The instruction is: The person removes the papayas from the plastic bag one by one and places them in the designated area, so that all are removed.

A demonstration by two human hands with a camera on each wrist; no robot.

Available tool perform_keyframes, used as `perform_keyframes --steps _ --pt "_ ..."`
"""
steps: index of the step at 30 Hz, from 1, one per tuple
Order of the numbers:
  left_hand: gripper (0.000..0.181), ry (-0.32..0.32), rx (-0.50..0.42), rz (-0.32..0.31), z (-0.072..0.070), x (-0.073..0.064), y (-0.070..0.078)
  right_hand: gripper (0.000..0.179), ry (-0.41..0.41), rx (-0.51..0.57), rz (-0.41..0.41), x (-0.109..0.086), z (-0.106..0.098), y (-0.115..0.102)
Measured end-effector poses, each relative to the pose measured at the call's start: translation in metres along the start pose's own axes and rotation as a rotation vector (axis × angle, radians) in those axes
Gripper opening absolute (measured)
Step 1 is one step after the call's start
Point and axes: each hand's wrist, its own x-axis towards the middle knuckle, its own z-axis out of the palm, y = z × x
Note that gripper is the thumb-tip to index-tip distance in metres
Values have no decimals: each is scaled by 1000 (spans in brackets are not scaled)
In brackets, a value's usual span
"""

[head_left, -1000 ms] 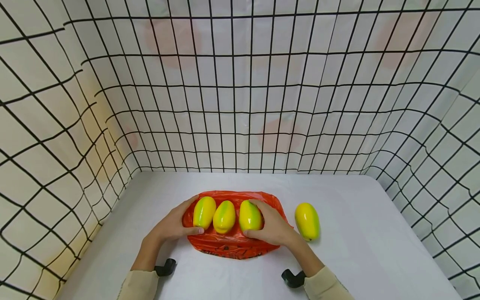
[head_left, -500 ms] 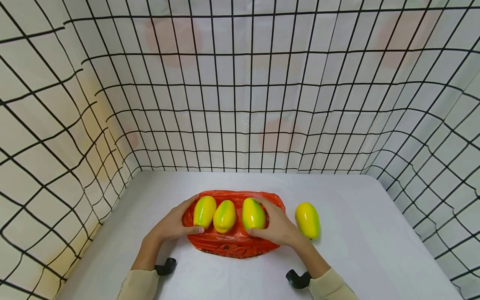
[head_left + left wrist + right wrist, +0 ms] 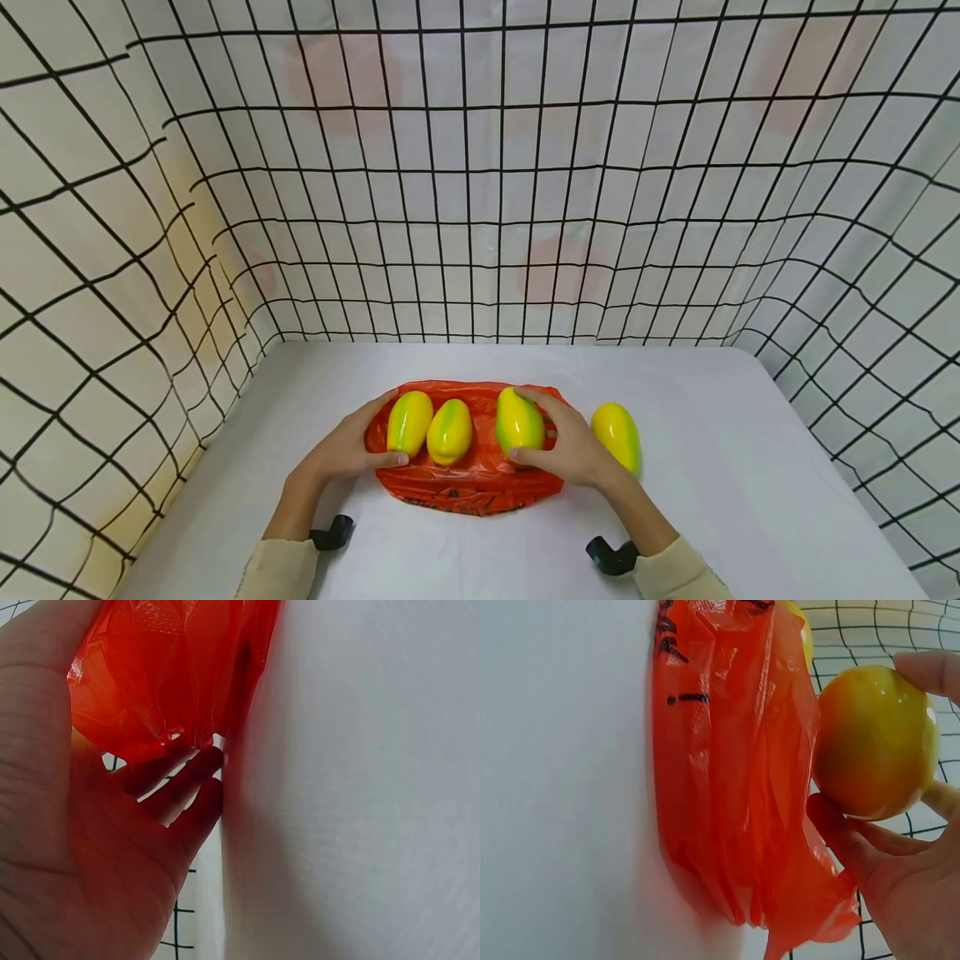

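A red plastic bag (image 3: 480, 492) stands bunched on the white table, its top spread open. Two yellow-green mangoes, the left one (image 3: 410, 422) and the middle one (image 3: 450, 432), lie on its red surface. My right hand (image 3: 566, 442) grips a third mango (image 3: 519, 423) over the bag's right part; in the right wrist view this mango (image 3: 874, 742) sits between thumb and fingers above the bag's rim. My left hand (image 3: 348, 442) holds the bag's left end, thumb near the left mango. In the left wrist view, the fingers (image 3: 191, 776) reach behind the bag.
Another mango (image 3: 617, 433) lies on the white table (image 3: 720, 467), right of the bag and partly behind my right wrist. Black-lined grid walls (image 3: 480, 200) enclose the table at the back and both sides. A black device (image 3: 611, 557) is worn at my right wrist.
My right hand has moved a little to the right with its mango, which now stands more upright and farther from the middle mango. My left hand and the other mangoes have stayed put.
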Motion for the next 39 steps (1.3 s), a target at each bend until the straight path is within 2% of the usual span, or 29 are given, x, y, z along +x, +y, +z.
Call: perform_keyframes --steps 10,24,30,34,39 --pt "104 9 13 -34 0 -1 0 80 15 59 28 -7 -16 5" --pt "104 16 30 -40 2 0 -3 80 4 188 -19 -20 -47 18" --pt "105 20 37 -12 2 0 -4 70 45 171 -33 -27 -60 23" --pt "105 15 38 -20 1 1 -4 62 72 178 -48 -30 -67 29" --pt "105 9 54 -25 1 0 -3 65 93 178 -39 -34 -77 35"
